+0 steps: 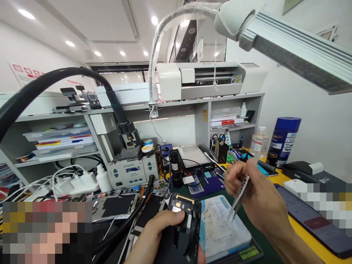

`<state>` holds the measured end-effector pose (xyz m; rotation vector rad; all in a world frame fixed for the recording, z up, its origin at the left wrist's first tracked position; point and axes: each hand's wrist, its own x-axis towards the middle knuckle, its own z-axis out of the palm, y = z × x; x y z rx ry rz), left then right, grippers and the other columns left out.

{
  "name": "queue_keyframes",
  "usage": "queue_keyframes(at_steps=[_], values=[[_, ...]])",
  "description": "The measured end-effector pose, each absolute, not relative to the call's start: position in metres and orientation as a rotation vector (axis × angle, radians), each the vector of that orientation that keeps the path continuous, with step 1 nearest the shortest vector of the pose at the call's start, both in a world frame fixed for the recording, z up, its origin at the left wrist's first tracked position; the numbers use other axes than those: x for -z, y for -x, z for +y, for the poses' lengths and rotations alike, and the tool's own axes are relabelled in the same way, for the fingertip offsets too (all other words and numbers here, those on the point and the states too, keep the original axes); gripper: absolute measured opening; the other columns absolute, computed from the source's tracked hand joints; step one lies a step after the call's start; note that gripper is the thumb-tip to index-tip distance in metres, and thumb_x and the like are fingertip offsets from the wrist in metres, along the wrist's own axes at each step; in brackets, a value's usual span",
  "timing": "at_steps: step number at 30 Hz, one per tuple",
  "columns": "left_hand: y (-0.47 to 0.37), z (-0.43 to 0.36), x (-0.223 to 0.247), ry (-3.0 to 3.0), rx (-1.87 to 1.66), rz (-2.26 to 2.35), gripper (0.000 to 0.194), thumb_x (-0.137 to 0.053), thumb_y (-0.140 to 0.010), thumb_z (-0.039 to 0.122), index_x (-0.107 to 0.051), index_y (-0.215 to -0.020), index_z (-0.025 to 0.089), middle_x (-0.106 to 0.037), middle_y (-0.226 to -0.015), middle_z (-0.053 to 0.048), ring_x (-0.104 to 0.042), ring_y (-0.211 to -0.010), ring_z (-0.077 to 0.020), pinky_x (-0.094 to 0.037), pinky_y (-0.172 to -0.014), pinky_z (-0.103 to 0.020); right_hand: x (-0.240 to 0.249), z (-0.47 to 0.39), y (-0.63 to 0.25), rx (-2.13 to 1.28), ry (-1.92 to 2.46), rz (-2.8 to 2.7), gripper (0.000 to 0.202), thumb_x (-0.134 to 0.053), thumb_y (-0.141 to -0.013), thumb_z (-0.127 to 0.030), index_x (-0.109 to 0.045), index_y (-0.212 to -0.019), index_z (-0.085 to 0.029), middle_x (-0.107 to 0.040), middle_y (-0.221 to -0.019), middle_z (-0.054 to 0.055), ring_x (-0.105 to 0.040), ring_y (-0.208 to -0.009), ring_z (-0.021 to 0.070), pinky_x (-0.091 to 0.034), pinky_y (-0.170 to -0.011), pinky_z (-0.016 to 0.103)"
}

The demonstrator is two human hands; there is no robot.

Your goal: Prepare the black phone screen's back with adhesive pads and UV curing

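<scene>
An opened black phone is held in my left hand, with the thumb on its upper inner parts and fingers at its right edge. Metal tweezers are pinched in my right hand. Their tips point down and left over a white and blue plastic box, with a gap between the tips. Whether the tips touch the box I cannot tell, and nothing shows between them. The phone lies just left of the box.
A grey soldering station stands behind, with a black hose crossing the left side. Phone parts lie at left. A large phone and a blue spray can are at right. A lamp hangs above.
</scene>
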<state>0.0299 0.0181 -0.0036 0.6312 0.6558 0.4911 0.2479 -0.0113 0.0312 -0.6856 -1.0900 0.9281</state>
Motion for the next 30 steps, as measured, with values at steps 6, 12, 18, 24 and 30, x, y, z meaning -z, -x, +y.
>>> queue_keyframes(at_steps=[6, 12, 18, 24, 30], values=[[-0.029, 0.012, -0.012, -0.602, -0.456, 0.690, 0.041, -0.052, -0.076, 0.036, -0.069, -0.090, 0.002, -0.075, -0.073, -0.021, -0.073, -0.077, -0.0382, -0.055, -0.073, -0.049, -0.029, -0.024, -0.238, -0.904, 0.754, -1.042, 0.054, -0.048, -0.092, -0.066, -0.069, -0.075, -0.020, -0.055, -0.055, 0.001, -0.044, -0.041, 0.0104, -0.029, -0.038, 0.024], [-0.028, 0.005, -0.024, -0.624, -0.477, 0.736, 0.037, -0.057, -0.078, 0.035, -0.071, -0.088, 0.003, -0.076, -0.077, -0.020, -0.073, -0.076, -0.0383, -0.056, -0.072, -0.049, -0.039, -0.035, -0.223, -0.754, 0.809, -1.021, 0.047, -0.061, -0.086, -0.064, -0.070, -0.071, -0.020, -0.060, -0.054, 0.001, -0.051, -0.043, 0.0135, -0.038, -0.041, 0.026], [-0.023, 0.005, -0.019, -0.628, -0.512, 0.662, 0.034, -0.057, -0.084, 0.031, -0.071, -0.092, 0.001, -0.076, -0.073, -0.018, -0.073, -0.073, -0.0349, -0.056, -0.073, -0.046, -0.037, -0.034, -0.219, -0.726, 0.818, -1.070, 0.047, -0.058, -0.089, -0.062, -0.068, -0.072, -0.019, -0.059, -0.052, 0.000, -0.051, -0.044, 0.0124, -0.037, -0.042, 0.022], [-0.022, 0.005, -0.019, -0.632, -0.513, 0.693, 0.033, -0.057, -0.085, 0.029, -0.072, -0.083, 0.001, -0.076, -0.073, -0.019, -0.073, -0.074, -0.0357, -0.056, -0.075, -0.047, -0.036, -0.034, -0.220, -0.738, 0.836, -1.093, 0.048, -0.056, -0.089, -0.062, -0.068, -0.072, -0.019, -0.057, -0.052, 0.000, -0.052, -0.045, 0.0135, -0.037, -0.043, 0.024], [-0.023, 0.007, -0.015, -0.639, -0.540, 0.732, 0.030, -0.057, -0.085, 0.029, -0.072, -0.084, 0.003, -0.076, -0.075, -0.018, -0.073, -0.079, -0.0352, -0.055, -0.076, -0.045, -0.034, -0.034, -0.218, -0.670, 0.867, -1.120, 0.049, -0.051, -0.094, -0.060, -0.067, -0.073, -0.019, -0.056, -0.050, 0.000, -0.052, -0.044, 0.0121, -0.038, -0.043, 0.022]])
